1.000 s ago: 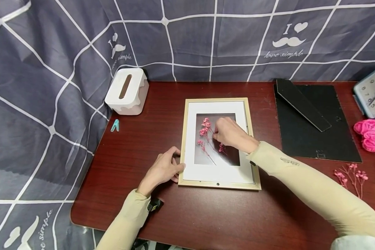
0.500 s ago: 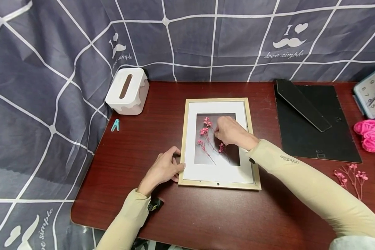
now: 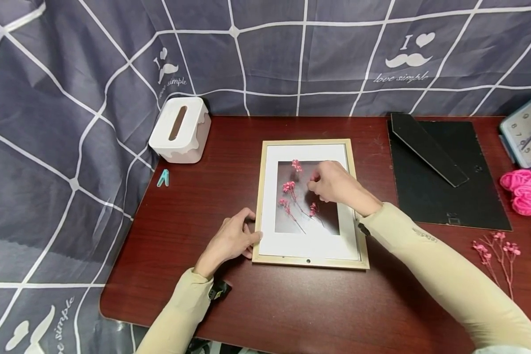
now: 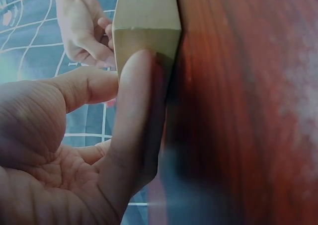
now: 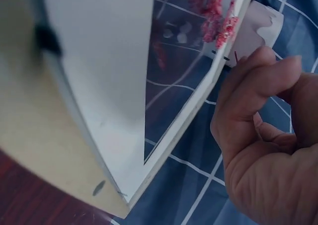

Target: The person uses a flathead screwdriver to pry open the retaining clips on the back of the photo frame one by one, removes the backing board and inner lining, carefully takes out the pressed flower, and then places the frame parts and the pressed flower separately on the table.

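left hand (image 3: 232,238) grips the light-wood photo frame (image 3: 336,266) at its left side, thumb on top. right hand (image 3: 335,183) pinches a pink flower sprig (image 3: 296,165) over the frame.

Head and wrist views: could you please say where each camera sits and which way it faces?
Head: on the head, facing forward and down at the pale wooden rectangular frame; left hand, right hand and beige sleeves show.
Left wrist: on that wrist, facing the left hand at the frame's edge; right hand beyond.
Right wrist: on that wrist, facing pink branching flower sprigs and the frame; right hand shows.
Head and left wrist share both hands and the frame.
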`<action>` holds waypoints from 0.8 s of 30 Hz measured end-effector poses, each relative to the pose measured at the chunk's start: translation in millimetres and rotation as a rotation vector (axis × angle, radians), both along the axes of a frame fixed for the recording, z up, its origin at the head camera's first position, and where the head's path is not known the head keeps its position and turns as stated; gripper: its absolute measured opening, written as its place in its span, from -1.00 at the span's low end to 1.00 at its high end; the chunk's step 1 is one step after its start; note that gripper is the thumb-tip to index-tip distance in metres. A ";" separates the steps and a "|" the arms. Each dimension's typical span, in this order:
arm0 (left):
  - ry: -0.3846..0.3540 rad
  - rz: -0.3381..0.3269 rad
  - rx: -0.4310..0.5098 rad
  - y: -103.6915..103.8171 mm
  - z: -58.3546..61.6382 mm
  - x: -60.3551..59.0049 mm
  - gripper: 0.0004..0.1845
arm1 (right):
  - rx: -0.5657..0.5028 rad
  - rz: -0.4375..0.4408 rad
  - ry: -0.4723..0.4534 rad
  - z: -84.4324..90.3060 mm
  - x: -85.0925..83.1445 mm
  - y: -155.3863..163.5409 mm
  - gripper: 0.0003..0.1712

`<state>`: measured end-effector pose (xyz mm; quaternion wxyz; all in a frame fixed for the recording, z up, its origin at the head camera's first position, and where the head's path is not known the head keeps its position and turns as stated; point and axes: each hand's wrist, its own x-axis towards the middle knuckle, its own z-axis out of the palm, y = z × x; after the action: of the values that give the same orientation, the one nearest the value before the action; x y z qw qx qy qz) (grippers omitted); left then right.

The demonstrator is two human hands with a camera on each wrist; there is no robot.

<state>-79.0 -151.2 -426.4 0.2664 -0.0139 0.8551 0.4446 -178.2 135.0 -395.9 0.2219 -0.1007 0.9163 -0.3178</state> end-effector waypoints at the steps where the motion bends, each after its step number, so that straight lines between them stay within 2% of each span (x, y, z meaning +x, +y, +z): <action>1: -0.003 0.001 0.000 0.1 0.1 0.0 -0.59 | -0.008 -0.010 0.011 1.2 2.4 1.3 -0.76; 16: 0.007 0.000 -0.008 1.6 -0.3 -0.3 -0.60 | -0.063 -0.126 0.174 13.5 47.5 42.3 -0.84; 24: 0.010 0.006 -0.011 1.7 0.2 0.3 -0.60 | -0.071 -0.226 0.155 15.9 78.0 72.7 -0.87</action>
<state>-78.8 -149.5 -426.1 0.2608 -0.0156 0.8589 0.4406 -100.2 207.7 -380.0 0.1095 -0.0289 0.9245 -0.3640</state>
